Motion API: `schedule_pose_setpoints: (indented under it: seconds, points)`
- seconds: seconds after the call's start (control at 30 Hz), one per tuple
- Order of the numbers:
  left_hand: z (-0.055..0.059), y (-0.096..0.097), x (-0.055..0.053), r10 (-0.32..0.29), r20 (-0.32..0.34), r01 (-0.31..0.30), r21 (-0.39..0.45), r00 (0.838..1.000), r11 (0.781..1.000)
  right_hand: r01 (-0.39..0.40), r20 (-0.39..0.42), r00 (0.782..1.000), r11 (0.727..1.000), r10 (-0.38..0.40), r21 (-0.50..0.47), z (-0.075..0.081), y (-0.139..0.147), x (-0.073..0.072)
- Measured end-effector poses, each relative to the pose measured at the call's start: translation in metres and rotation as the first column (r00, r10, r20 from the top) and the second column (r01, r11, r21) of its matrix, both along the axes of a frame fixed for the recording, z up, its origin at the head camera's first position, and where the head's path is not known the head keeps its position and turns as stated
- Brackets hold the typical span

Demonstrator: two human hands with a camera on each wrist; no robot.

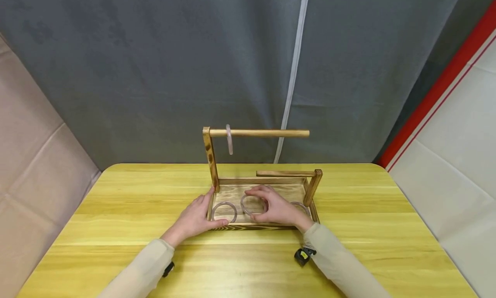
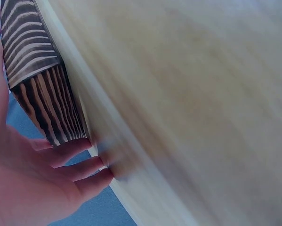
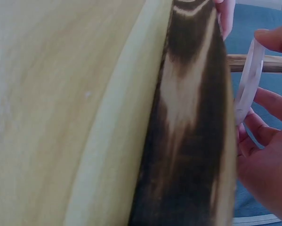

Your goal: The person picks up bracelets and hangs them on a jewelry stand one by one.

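My left hand (image 1: 193, 219) lies along the left front corner of a wooden stand's tray (image 1: 240, 189). Its index finger reaches the foot of the tall post (image 1: 211, 160), and its thumb rests on the front rim. In the left wrist view, its fingers (image 2: 86, 174) extend down to the tabletop beside the striped wood. My right hand (image 1: 276, 206) pinches a pale translucent bangle (image 1: 242, 206), seen tilted above the tray; the right wrist view shows this bangle (image 3: 249, 84) between thumb and fingers. Another bangle (image 1: 224, 203) lies at the tray's left. A third (image 1: 300, 204) is partly hidden by my right hand.
From the tall post a long upper bar (image 1: 267, 133) runs right, with one bangle (image 1: 229, 141) hanging near its left end. A shorter bar (image 1: 284, 174) points left from the low right post (image 1: 313, 188). Behind the wooden table (image 1: 135, 181) hangs a grey curtain (image 1: 155, 74).
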State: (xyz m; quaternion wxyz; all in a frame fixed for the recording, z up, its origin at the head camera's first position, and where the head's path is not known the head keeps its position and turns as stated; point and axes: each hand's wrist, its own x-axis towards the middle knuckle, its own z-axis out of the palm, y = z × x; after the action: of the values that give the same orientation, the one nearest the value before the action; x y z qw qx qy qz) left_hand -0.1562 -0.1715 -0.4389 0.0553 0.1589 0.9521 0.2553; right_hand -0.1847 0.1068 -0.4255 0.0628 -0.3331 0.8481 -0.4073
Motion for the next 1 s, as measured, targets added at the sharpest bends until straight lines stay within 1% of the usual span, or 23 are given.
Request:
schedule_pose_setpoints:
  seconds: [0.17,0.33,0.5,0.67,1.0]
  points:
    - [-0.001,-0.001,0.0,-0.004,-0.009,0.004,-0.003,1.0,1.0,0.011,-0.001,1.0,1.0,-0.011,-0.011,0.005,0.001,0.005]
    - [-0.001,-0.001,0.0,-0.008,-0.015,0.008,-0.005,1.0,1.0,0.005,-0.023,1.0,1.0,-0.006,-0.029,0.012,0.002,0.009]
    - [-0.001,-0.001,0.0,-0.01,-0.019,0.01,-0.009,1.0,1.0,-0.027,-0.048,0.999,0.998,0.024,-0.055,0.02,0.004,0.013]
    - [-0.001,-0.002,-0.001,-0.012,-0.022,0.011,-0.018,1.0,1.0,-0.05,-0.068,0.997,0.998,0.046,-0.045,0.03,0.009,0.019]
    - [0.001,-0.001,0.0,-0.014,-0.012,0.014,-0.03,1.0,0.999,-0.052,-0.172,0.984,0.998,0.049,-0.018,0.049,0.026,0.027]
